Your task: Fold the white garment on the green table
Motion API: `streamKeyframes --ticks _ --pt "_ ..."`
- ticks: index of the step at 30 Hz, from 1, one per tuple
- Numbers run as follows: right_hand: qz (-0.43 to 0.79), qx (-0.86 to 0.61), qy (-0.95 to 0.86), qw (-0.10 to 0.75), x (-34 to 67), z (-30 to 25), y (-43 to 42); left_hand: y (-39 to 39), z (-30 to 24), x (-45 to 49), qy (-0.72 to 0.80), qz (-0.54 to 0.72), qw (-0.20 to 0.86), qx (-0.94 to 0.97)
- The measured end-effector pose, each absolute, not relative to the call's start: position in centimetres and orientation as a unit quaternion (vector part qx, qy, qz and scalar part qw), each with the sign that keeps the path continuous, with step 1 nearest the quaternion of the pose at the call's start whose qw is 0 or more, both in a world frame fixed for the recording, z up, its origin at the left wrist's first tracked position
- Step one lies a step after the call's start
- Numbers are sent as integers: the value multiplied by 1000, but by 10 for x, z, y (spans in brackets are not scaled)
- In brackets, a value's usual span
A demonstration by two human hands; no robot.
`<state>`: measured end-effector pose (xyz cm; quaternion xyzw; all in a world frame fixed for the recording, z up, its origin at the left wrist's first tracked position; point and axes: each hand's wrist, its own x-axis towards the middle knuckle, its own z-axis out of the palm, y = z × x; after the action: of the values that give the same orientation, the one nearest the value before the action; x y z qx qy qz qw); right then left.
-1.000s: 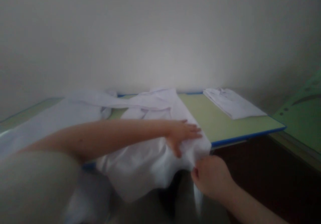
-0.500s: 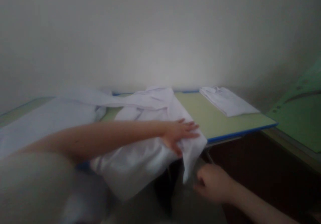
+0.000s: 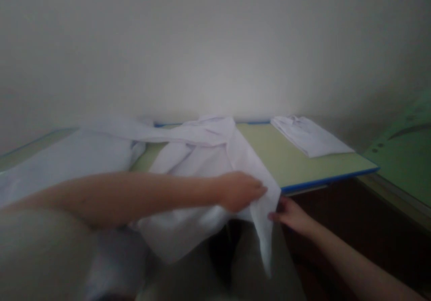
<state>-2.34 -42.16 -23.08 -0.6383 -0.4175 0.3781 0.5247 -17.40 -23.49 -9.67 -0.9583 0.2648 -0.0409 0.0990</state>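
Note:
A white garment [image 3: 202, 161] lies over the front edge of the table, a pointed flap of it hanging down at the right. My left hand [image 3: 240, 191] reaches across from the left, its fingers drawn together on the cloth near that flap. At the garment's right edge, just below the table's corner of cloth, my right hand [image 3: 291, 213] pinches the fabric, thumb in front; part of its fingers is hidden behind the cloth. The picture is dim and somewhat blurred.
A folded white garment [image 3: 313, 137] rests on the right part of the pale green, blue-edged table [image 3: 261, 143]. More white cloth [image 3: 77, 152] is spread at the left. A wall [image 3: 215, 49] stands behind, and a green panel [image 3: 404, 152] is at the right.
My left hand has gone from spread flat to fingers closed on the cloth. My right hand has moved up from below to the garment's edge. The hanging flap reaches lower.

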Motion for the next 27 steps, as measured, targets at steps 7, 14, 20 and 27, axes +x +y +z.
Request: streamKeyframes --ticks 7,14,20,27 --pt "399 -607 -357 587 -11 -240 -427 -231 -75 -178 304 -126 136 -935" --pt "418 -614 -407 532 -22 -238 -434 -234 -83 -172 387 32 117 -914" --pt "412 -682 -515 317 -24 -245 -439 -229 -76 -166 393 62 53 -916" --pt "393 -712 -541 212 -31 -262 -450 -217 -96 -145 257 27 -12 -966"
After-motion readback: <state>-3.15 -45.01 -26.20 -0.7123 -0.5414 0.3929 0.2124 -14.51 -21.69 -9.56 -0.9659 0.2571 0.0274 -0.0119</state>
